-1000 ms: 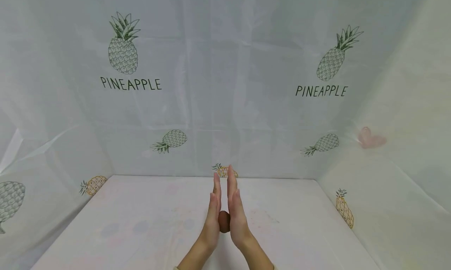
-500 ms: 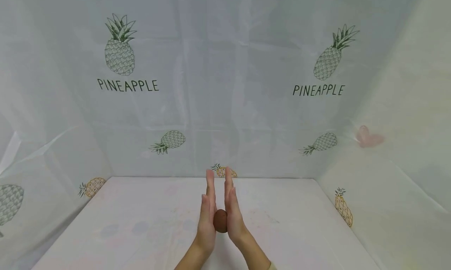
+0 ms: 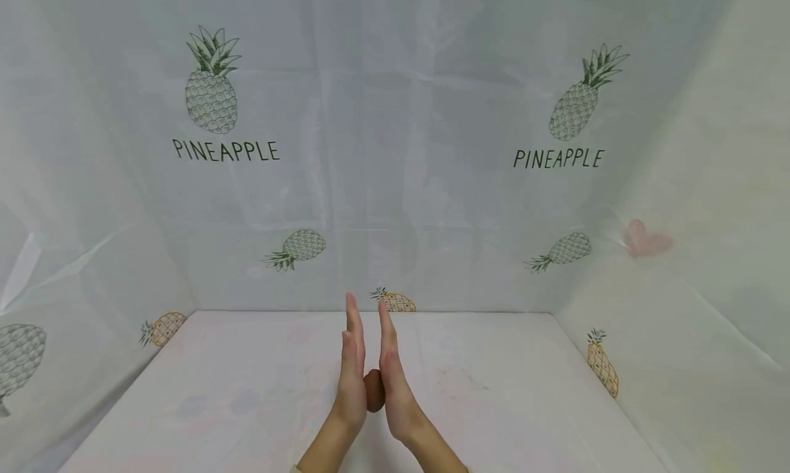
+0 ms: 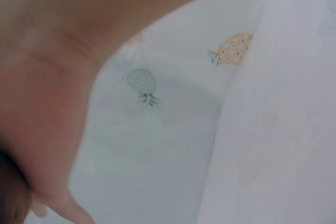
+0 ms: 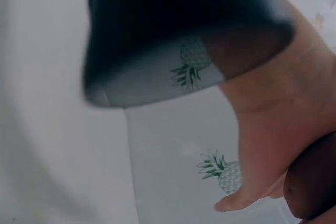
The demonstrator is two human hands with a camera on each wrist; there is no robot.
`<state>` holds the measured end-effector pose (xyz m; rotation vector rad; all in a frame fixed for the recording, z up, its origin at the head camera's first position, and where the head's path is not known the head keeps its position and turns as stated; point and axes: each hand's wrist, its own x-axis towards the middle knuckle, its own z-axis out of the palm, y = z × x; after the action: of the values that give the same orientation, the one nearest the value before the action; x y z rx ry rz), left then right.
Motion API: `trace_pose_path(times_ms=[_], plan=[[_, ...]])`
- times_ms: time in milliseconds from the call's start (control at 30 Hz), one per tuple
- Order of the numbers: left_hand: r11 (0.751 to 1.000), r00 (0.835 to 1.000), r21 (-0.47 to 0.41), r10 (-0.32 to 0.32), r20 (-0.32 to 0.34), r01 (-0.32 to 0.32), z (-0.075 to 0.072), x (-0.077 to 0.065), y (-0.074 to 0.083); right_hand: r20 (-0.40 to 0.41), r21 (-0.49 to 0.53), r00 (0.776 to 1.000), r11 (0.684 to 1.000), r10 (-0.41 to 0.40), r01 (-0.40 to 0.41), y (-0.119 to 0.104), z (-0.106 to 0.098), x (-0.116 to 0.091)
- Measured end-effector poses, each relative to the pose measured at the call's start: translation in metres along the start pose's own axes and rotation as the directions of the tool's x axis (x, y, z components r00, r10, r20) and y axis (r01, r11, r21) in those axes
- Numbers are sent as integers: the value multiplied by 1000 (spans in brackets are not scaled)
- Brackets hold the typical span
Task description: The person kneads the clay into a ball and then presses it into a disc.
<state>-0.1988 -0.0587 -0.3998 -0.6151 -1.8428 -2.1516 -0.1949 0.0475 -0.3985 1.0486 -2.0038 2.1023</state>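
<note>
A smooth brown ball [image 3: 373,391], which looks like clay, is pressed between both palms above the table. My left hand [image 3: 352,387] lies along its left side with straight fingers pointing up and away. On the other side my right hand [image 3: 396,394] mirrors it, palm against the ball, fingers also straight. The fingertips of the two hands stay apart. In the left wrist view only a dark edge of the ball [image 4: 11,195] shows beside the palm. The right wrist view catches more of the ball [image 5: 310,182] at its lower right, against the right hand [image 5: 268,150].
The white table [image 3: 506,391] carries faint coloured stains. Behind it hangs a pale curtain [image 3: 426,185] printed with pineapples, and similar sheets enclose the left and right sides. A dark, blurred band [image 5: 184,19] covers the top of the right wrist view.
Both hands and the ball have shifted left. The left fingertips have moved farther forward while the right ones have drawn back, so the palms have slid against each other with the ball between.
</note>
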Motion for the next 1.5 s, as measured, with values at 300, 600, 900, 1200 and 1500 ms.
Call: trace_pose_path(times_ms=[300,600,900,1200,1500], plan=[[999,997,2,-44,62,44,12,0,-15,-52,52,996,996,-69,72,-3,-15,1],[1000,990,-10,-4,140,5,22,-6,-12,-98,70,994,996,-46,53,-4,-26,2],[999,984,-32,32,174,-27,25,-12,4,-111,119,993,992,43,-30,7,-31,5],[996,989,-44,87,121,-82,9,-9,11,11,127,988,980,152,-152,15,-16,5],[999,999,7,36,33,-36,-1,0,-6,10,60,998,996,63,-64,6,-4,2]])
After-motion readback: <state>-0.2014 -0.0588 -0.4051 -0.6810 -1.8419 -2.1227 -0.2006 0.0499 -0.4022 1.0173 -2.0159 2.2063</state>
